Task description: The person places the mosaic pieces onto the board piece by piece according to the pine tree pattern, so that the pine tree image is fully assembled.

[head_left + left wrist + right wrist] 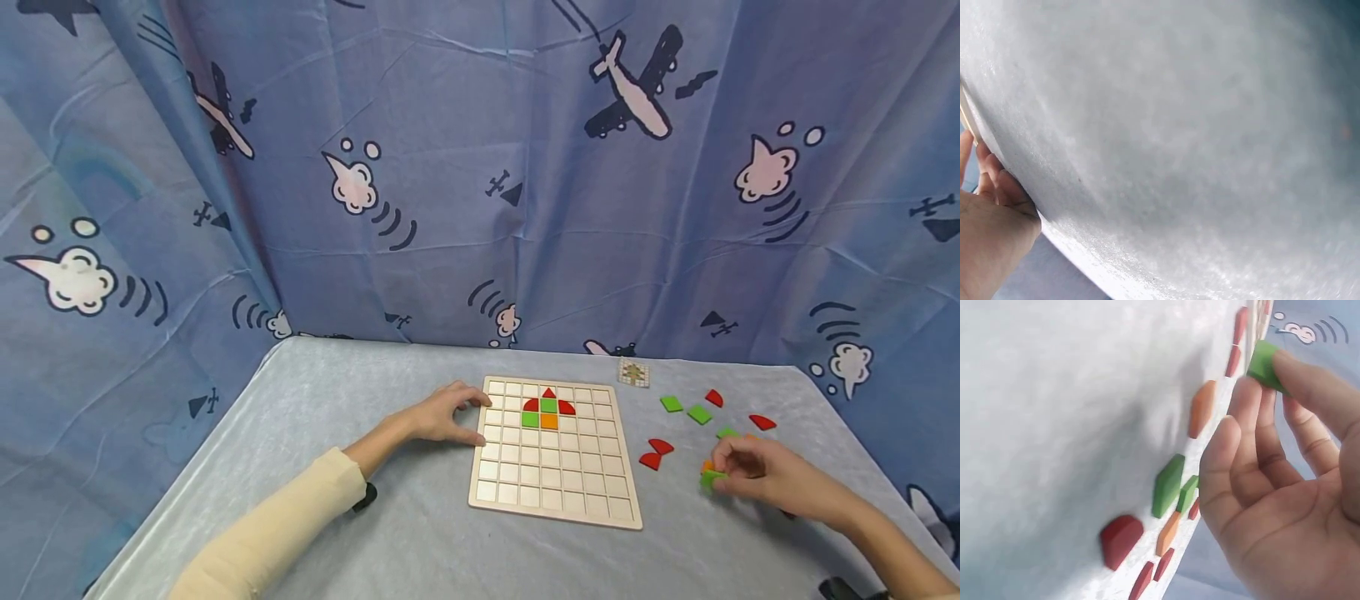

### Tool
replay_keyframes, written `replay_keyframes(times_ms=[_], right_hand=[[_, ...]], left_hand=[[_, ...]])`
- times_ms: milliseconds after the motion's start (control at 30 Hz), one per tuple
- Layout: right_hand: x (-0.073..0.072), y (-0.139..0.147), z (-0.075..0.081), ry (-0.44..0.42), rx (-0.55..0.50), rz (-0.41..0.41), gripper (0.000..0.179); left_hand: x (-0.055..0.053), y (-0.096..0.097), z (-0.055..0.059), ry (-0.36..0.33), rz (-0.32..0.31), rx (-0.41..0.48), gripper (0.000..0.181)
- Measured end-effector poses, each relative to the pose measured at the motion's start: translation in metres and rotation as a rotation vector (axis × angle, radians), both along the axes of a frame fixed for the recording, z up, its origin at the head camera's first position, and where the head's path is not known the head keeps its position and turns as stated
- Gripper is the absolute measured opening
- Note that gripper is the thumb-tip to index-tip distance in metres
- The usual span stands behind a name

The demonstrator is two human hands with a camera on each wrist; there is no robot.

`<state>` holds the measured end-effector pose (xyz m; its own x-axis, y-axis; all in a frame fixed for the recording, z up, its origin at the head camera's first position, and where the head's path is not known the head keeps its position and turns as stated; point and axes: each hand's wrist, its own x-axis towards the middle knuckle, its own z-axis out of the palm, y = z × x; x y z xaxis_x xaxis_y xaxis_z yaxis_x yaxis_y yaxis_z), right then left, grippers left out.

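Note:
A wooden grid board [551, 479] lies on the cloth-covered table. Near its top sit a red triangle [549, 392], an orange square [549, 422], two green squares and two red rounded pieces, set together. My left hand [442, 415] is at the board's left side, thumb and fingers spread apart, fingertips touching the edge; the left wrist view catches only the board's rim [967, 115] by the fingers. On the right, my right hand [772, 475] pinches a green square tile [1265, 365] between thumb and fingers, raised above the table. An orange tile [707, 466] shows partly behind it.
Loose pieces lie right of the board: green tiles [700, 414], red rounded pieces [762, 422] and two touching red pieces [657, 451]. Beyond the board's far right corner is a small pattern card [633, 372]. A blue curtain [450, 250] hangs behind the table.

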<state>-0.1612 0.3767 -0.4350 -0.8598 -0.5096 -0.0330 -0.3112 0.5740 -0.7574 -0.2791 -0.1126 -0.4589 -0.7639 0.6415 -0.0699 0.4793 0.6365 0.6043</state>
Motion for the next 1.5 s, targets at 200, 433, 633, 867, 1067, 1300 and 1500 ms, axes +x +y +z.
replay_keyframes(times_ms=[200, 433, 633, 867, 1067, 1300, 1500], right_hand=[[-0.007, -0.01, 0.008, -0.023, 0.071, -0.101, 0.019], [-0.012, -0.026, 0.011, -0.007, 0.046, -0.117, 0.023], [-0.017, -0.043, 0.012, 0.058, 0.075, -0.181, 0.023], [-0.025, -0.059, 0.012, 0.062, 0.041, -0.129, 0.021], [-0.031, -0.07, 0.011, 0.095, -0.018, -0.039, 0.015], [-0.038, -0.084, 0.014, 0.07, -0.029, -0.019, 0.016], [-0.045, -0.095, 0.012, 0.076, -0.035, -0.01, 0.016]], left_hand=[[-0.001, 0.0, -0.001, 0.015, -0.008, 0.002, 0.059], [-0.001, 0.0, -0.002, 0.021, -0.006, -0.005, 0.059], [-0.001, 0.0, -0.001, 0.013, -0.006, 0.004, 0.059], [-0.002, -0.001, -0.003, 0.021, -0.008, 0.001, 0.059], [-0.002, 0.0, -0.001, 0.012, -0.004, -0.006, 0.059], [-0.001, 0.0, -0.001, 0.008, -0.003, -0.008, 0.059], [-0.002, 0.0, -0.002, 0.006, -0.005, -0.006, 0.059]])
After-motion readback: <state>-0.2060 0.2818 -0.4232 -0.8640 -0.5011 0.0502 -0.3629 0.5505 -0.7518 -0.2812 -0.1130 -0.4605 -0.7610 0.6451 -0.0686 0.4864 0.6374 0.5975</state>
